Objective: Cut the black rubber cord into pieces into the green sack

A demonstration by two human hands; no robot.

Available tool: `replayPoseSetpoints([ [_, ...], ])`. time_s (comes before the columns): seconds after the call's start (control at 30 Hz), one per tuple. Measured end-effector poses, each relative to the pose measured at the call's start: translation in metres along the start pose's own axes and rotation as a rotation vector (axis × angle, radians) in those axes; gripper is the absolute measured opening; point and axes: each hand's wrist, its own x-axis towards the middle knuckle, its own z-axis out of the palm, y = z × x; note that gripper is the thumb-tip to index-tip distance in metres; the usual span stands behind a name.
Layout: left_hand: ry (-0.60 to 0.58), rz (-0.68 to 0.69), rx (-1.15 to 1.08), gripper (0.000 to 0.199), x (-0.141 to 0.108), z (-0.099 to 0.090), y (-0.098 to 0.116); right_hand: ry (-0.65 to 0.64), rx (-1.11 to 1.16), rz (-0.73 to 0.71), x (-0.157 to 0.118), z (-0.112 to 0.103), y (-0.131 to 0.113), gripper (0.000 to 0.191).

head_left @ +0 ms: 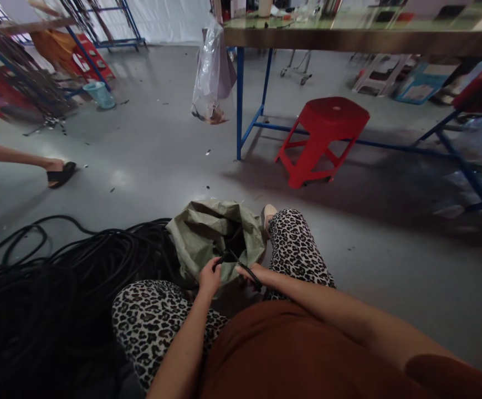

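Observation:
My right hand (pixel 259 272) is closed around the black handles of a pair of scissors (pixel 250 274), whose blades point forward and left over the sack. Pinched in my left hand (pixel 210 278) is a short black cord end (pixel 220 261), close to the scissor tips. Whether the blades touch the cord, I cannot tell. Below both hands, between my knees, stands an open grey-green woven sack (pixel 189 235) with dark material inside. A big heap of black cord (pixel 120 257) lies on the floor against the sack's left side.
A red plastic stool (pixel 334 116) stands ahead right, by a table (pixel 349 37) with blue legs. A clear plastic bag (pixel 210 77) hangs at the table's corner. Another person's foot in a black slipper (pixel 61 175) is at left; a blue basket (pixel 100 95) sits farther back.

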Motion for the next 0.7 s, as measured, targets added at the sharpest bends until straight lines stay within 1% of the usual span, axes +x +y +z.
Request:
replayPoseSetpoints([
  [0.1, -0.015, 0.002, 0.005, 0.03, -0.001, 0.0, 0.002, -0.059, -0.054, -0.028, 0.0, 0.001, 0.001, 0.045],
  [0.2, -0.021, 0.003, 0.005, 0.029, -0.002, 0.0, 0.004, -0.08, -0.058, -0.044, 0.001, 0.0, 0.003, 0.046],
  [0.33, -0.031, 0.001, 0.008, 0.029, -0.004, 0.0, 0.007, -0.083, -0.053, -0.069, 0.002, 0.0, 0.005, 0.046],
  [0.47, -0.045, -0.008, 0.001, 0.028, -0.007, 0.0, 0.012, -0.086, -0.074, -0.051, 0.0, 0.001, 0.003, 0.047],
  [0.53, -0.033, -0.023, 0.008, 0.028, -0.009, 0.0, 0.014, -0.084, -0.086, -0.05, 0.0, 0.002, 0.003, 0.048],
  [0.63, -0.015, -0.047, 0.015, 0.028, -0.012, 0.0, 0.018, -0.064, -0.09, -0.029, 0.003, 0.004, 0.007, 0.049],
  [0.7, -0.024, -0.056, 0.009, 0.03, -0.015, 0.0, 0.019, -0.063, -0.073, -0.021, 0.007, 0.005, 0.012, 0.049],
])
